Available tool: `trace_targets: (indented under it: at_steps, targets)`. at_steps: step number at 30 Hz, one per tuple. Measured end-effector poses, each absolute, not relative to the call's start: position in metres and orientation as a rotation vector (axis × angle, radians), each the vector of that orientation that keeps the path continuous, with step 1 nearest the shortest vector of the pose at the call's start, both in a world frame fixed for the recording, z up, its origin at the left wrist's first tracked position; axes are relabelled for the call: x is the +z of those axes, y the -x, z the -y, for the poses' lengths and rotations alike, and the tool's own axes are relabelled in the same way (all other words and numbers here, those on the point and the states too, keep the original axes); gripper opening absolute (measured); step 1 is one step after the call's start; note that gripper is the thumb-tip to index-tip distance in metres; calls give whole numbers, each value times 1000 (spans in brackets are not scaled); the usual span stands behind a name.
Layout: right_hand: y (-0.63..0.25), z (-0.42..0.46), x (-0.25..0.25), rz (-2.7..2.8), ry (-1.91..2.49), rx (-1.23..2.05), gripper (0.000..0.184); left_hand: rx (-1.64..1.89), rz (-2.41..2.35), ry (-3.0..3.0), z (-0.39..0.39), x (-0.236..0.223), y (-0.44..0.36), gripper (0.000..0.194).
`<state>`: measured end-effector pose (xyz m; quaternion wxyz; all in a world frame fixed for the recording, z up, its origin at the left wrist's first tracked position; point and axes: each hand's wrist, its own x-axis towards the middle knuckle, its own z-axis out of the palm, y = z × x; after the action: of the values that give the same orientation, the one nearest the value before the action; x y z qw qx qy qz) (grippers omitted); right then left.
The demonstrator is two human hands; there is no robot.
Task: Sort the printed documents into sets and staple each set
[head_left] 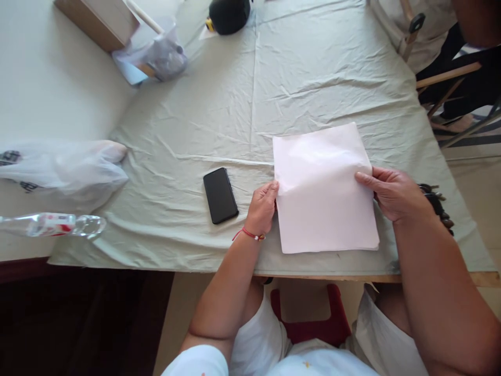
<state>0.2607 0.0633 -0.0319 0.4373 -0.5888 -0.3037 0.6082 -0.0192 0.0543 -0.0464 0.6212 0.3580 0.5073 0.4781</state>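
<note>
A stack of white paper is held just over the cloth near the table's front edge, its sheets slightly bowed. My left hand pinches its left edge, thumb on top and the other fingers mostly hidden. On the opposite edge my right hand grips the paper, thumb lying on the upper face and fingers underneath. A black phone lies flat on the cloth, left of my left hand. Beyond my right wrist, a bunch of keys is partly covered by my forearm.
A pale green cloth covers the table in wrinkles. At left are a clear plastic bottle and a white plastic bag. A cardboard box and a black object stand at the back. Another person's legs show at right.
</note>
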Motion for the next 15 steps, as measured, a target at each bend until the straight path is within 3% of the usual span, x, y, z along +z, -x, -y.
trace_targets:
  at_steps: [4,15]
  targets:
    - [-260,-65,-36,863,1544,1405,34,1070,-1244,-1016,-55,-54,25,61]
    - [-261,-68,-43,1008,1650,1041,28,1099,-1393,-1215,-54,-67,10,58]
